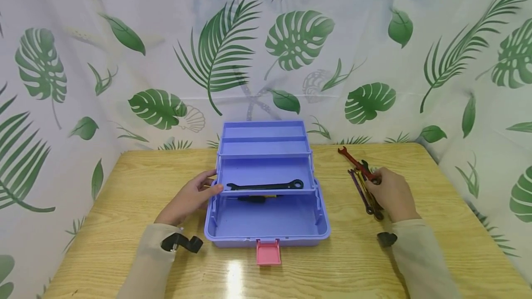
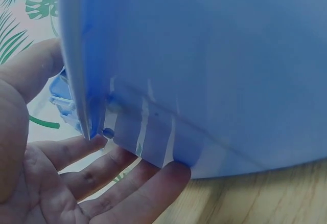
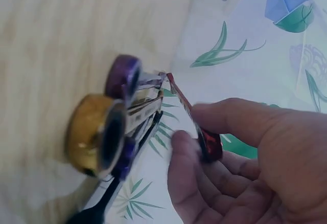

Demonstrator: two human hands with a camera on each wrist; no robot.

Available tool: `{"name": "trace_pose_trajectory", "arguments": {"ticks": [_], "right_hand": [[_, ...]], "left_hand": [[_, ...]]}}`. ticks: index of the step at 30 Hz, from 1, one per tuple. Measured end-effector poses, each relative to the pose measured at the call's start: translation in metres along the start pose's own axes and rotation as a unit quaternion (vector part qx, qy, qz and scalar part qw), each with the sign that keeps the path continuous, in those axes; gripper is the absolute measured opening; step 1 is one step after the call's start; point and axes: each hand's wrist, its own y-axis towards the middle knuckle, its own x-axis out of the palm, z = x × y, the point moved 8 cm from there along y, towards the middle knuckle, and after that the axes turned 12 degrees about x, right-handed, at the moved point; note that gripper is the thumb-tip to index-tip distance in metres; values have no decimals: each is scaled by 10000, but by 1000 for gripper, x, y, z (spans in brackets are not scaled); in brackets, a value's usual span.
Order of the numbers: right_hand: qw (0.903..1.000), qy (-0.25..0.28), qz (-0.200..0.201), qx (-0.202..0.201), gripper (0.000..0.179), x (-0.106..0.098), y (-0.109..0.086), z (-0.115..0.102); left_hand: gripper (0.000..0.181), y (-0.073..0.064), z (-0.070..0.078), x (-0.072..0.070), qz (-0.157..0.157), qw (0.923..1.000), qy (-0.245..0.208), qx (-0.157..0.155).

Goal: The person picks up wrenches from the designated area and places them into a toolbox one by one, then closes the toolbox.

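Note:
An open lavender toolbox (image 1: 270, 218) with raised tiers stands mid-table. My left hand (image 1: 193, 196) holds its left side, thumb on the middle tray's corner; in the left wrist view the fingers (image 2: 163, 183) lie along the outer wall. A black ratchet wrench (image 1: 266, 186) lies along the middle tray's front. To the right, my right hand (image 1: 392, 195) pinches a red wrench (image 1: 353, 158) by one end, tilted over a small pile of wrenches. In the right wrist view, thumb and fingers close on the red wrench (image 3: 208, 144), beside a purple wrench (image 3: 122, 78) and a gold wrench (image 3: 92, 134).
A dark-handled tool (image 1: 253, 199) and something yellow lie under the middle tray in the box. The pink latch (image 1: 268, 253) hangs down at the front. A leaf-printed curtain (image 1: 166, 59) borders the wooden table (image 1: 158, 170) behind and at the sides.

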Motion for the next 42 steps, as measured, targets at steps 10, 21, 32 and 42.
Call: {"name": "trace_pose_trajectory", "arguments": {"ticks": [10,21,32,42], "right_hand": [[9995,-306,90,-67,28,4,0,4],[9972,-315,540,419,35,-5,0,14],[9975,-415,515,231,35,-7,1,12],[9952,-398,891,-35,31,-14,0,5]], "left_hand": [[68,-1,0,0,38,9999,63,-111],[69,-1,0,0,54,9999,34,-132],[66,-1,-1,-1,82,9999,-37,-90],[67,-1,-1,0,75,9999,-15,-117]]}}
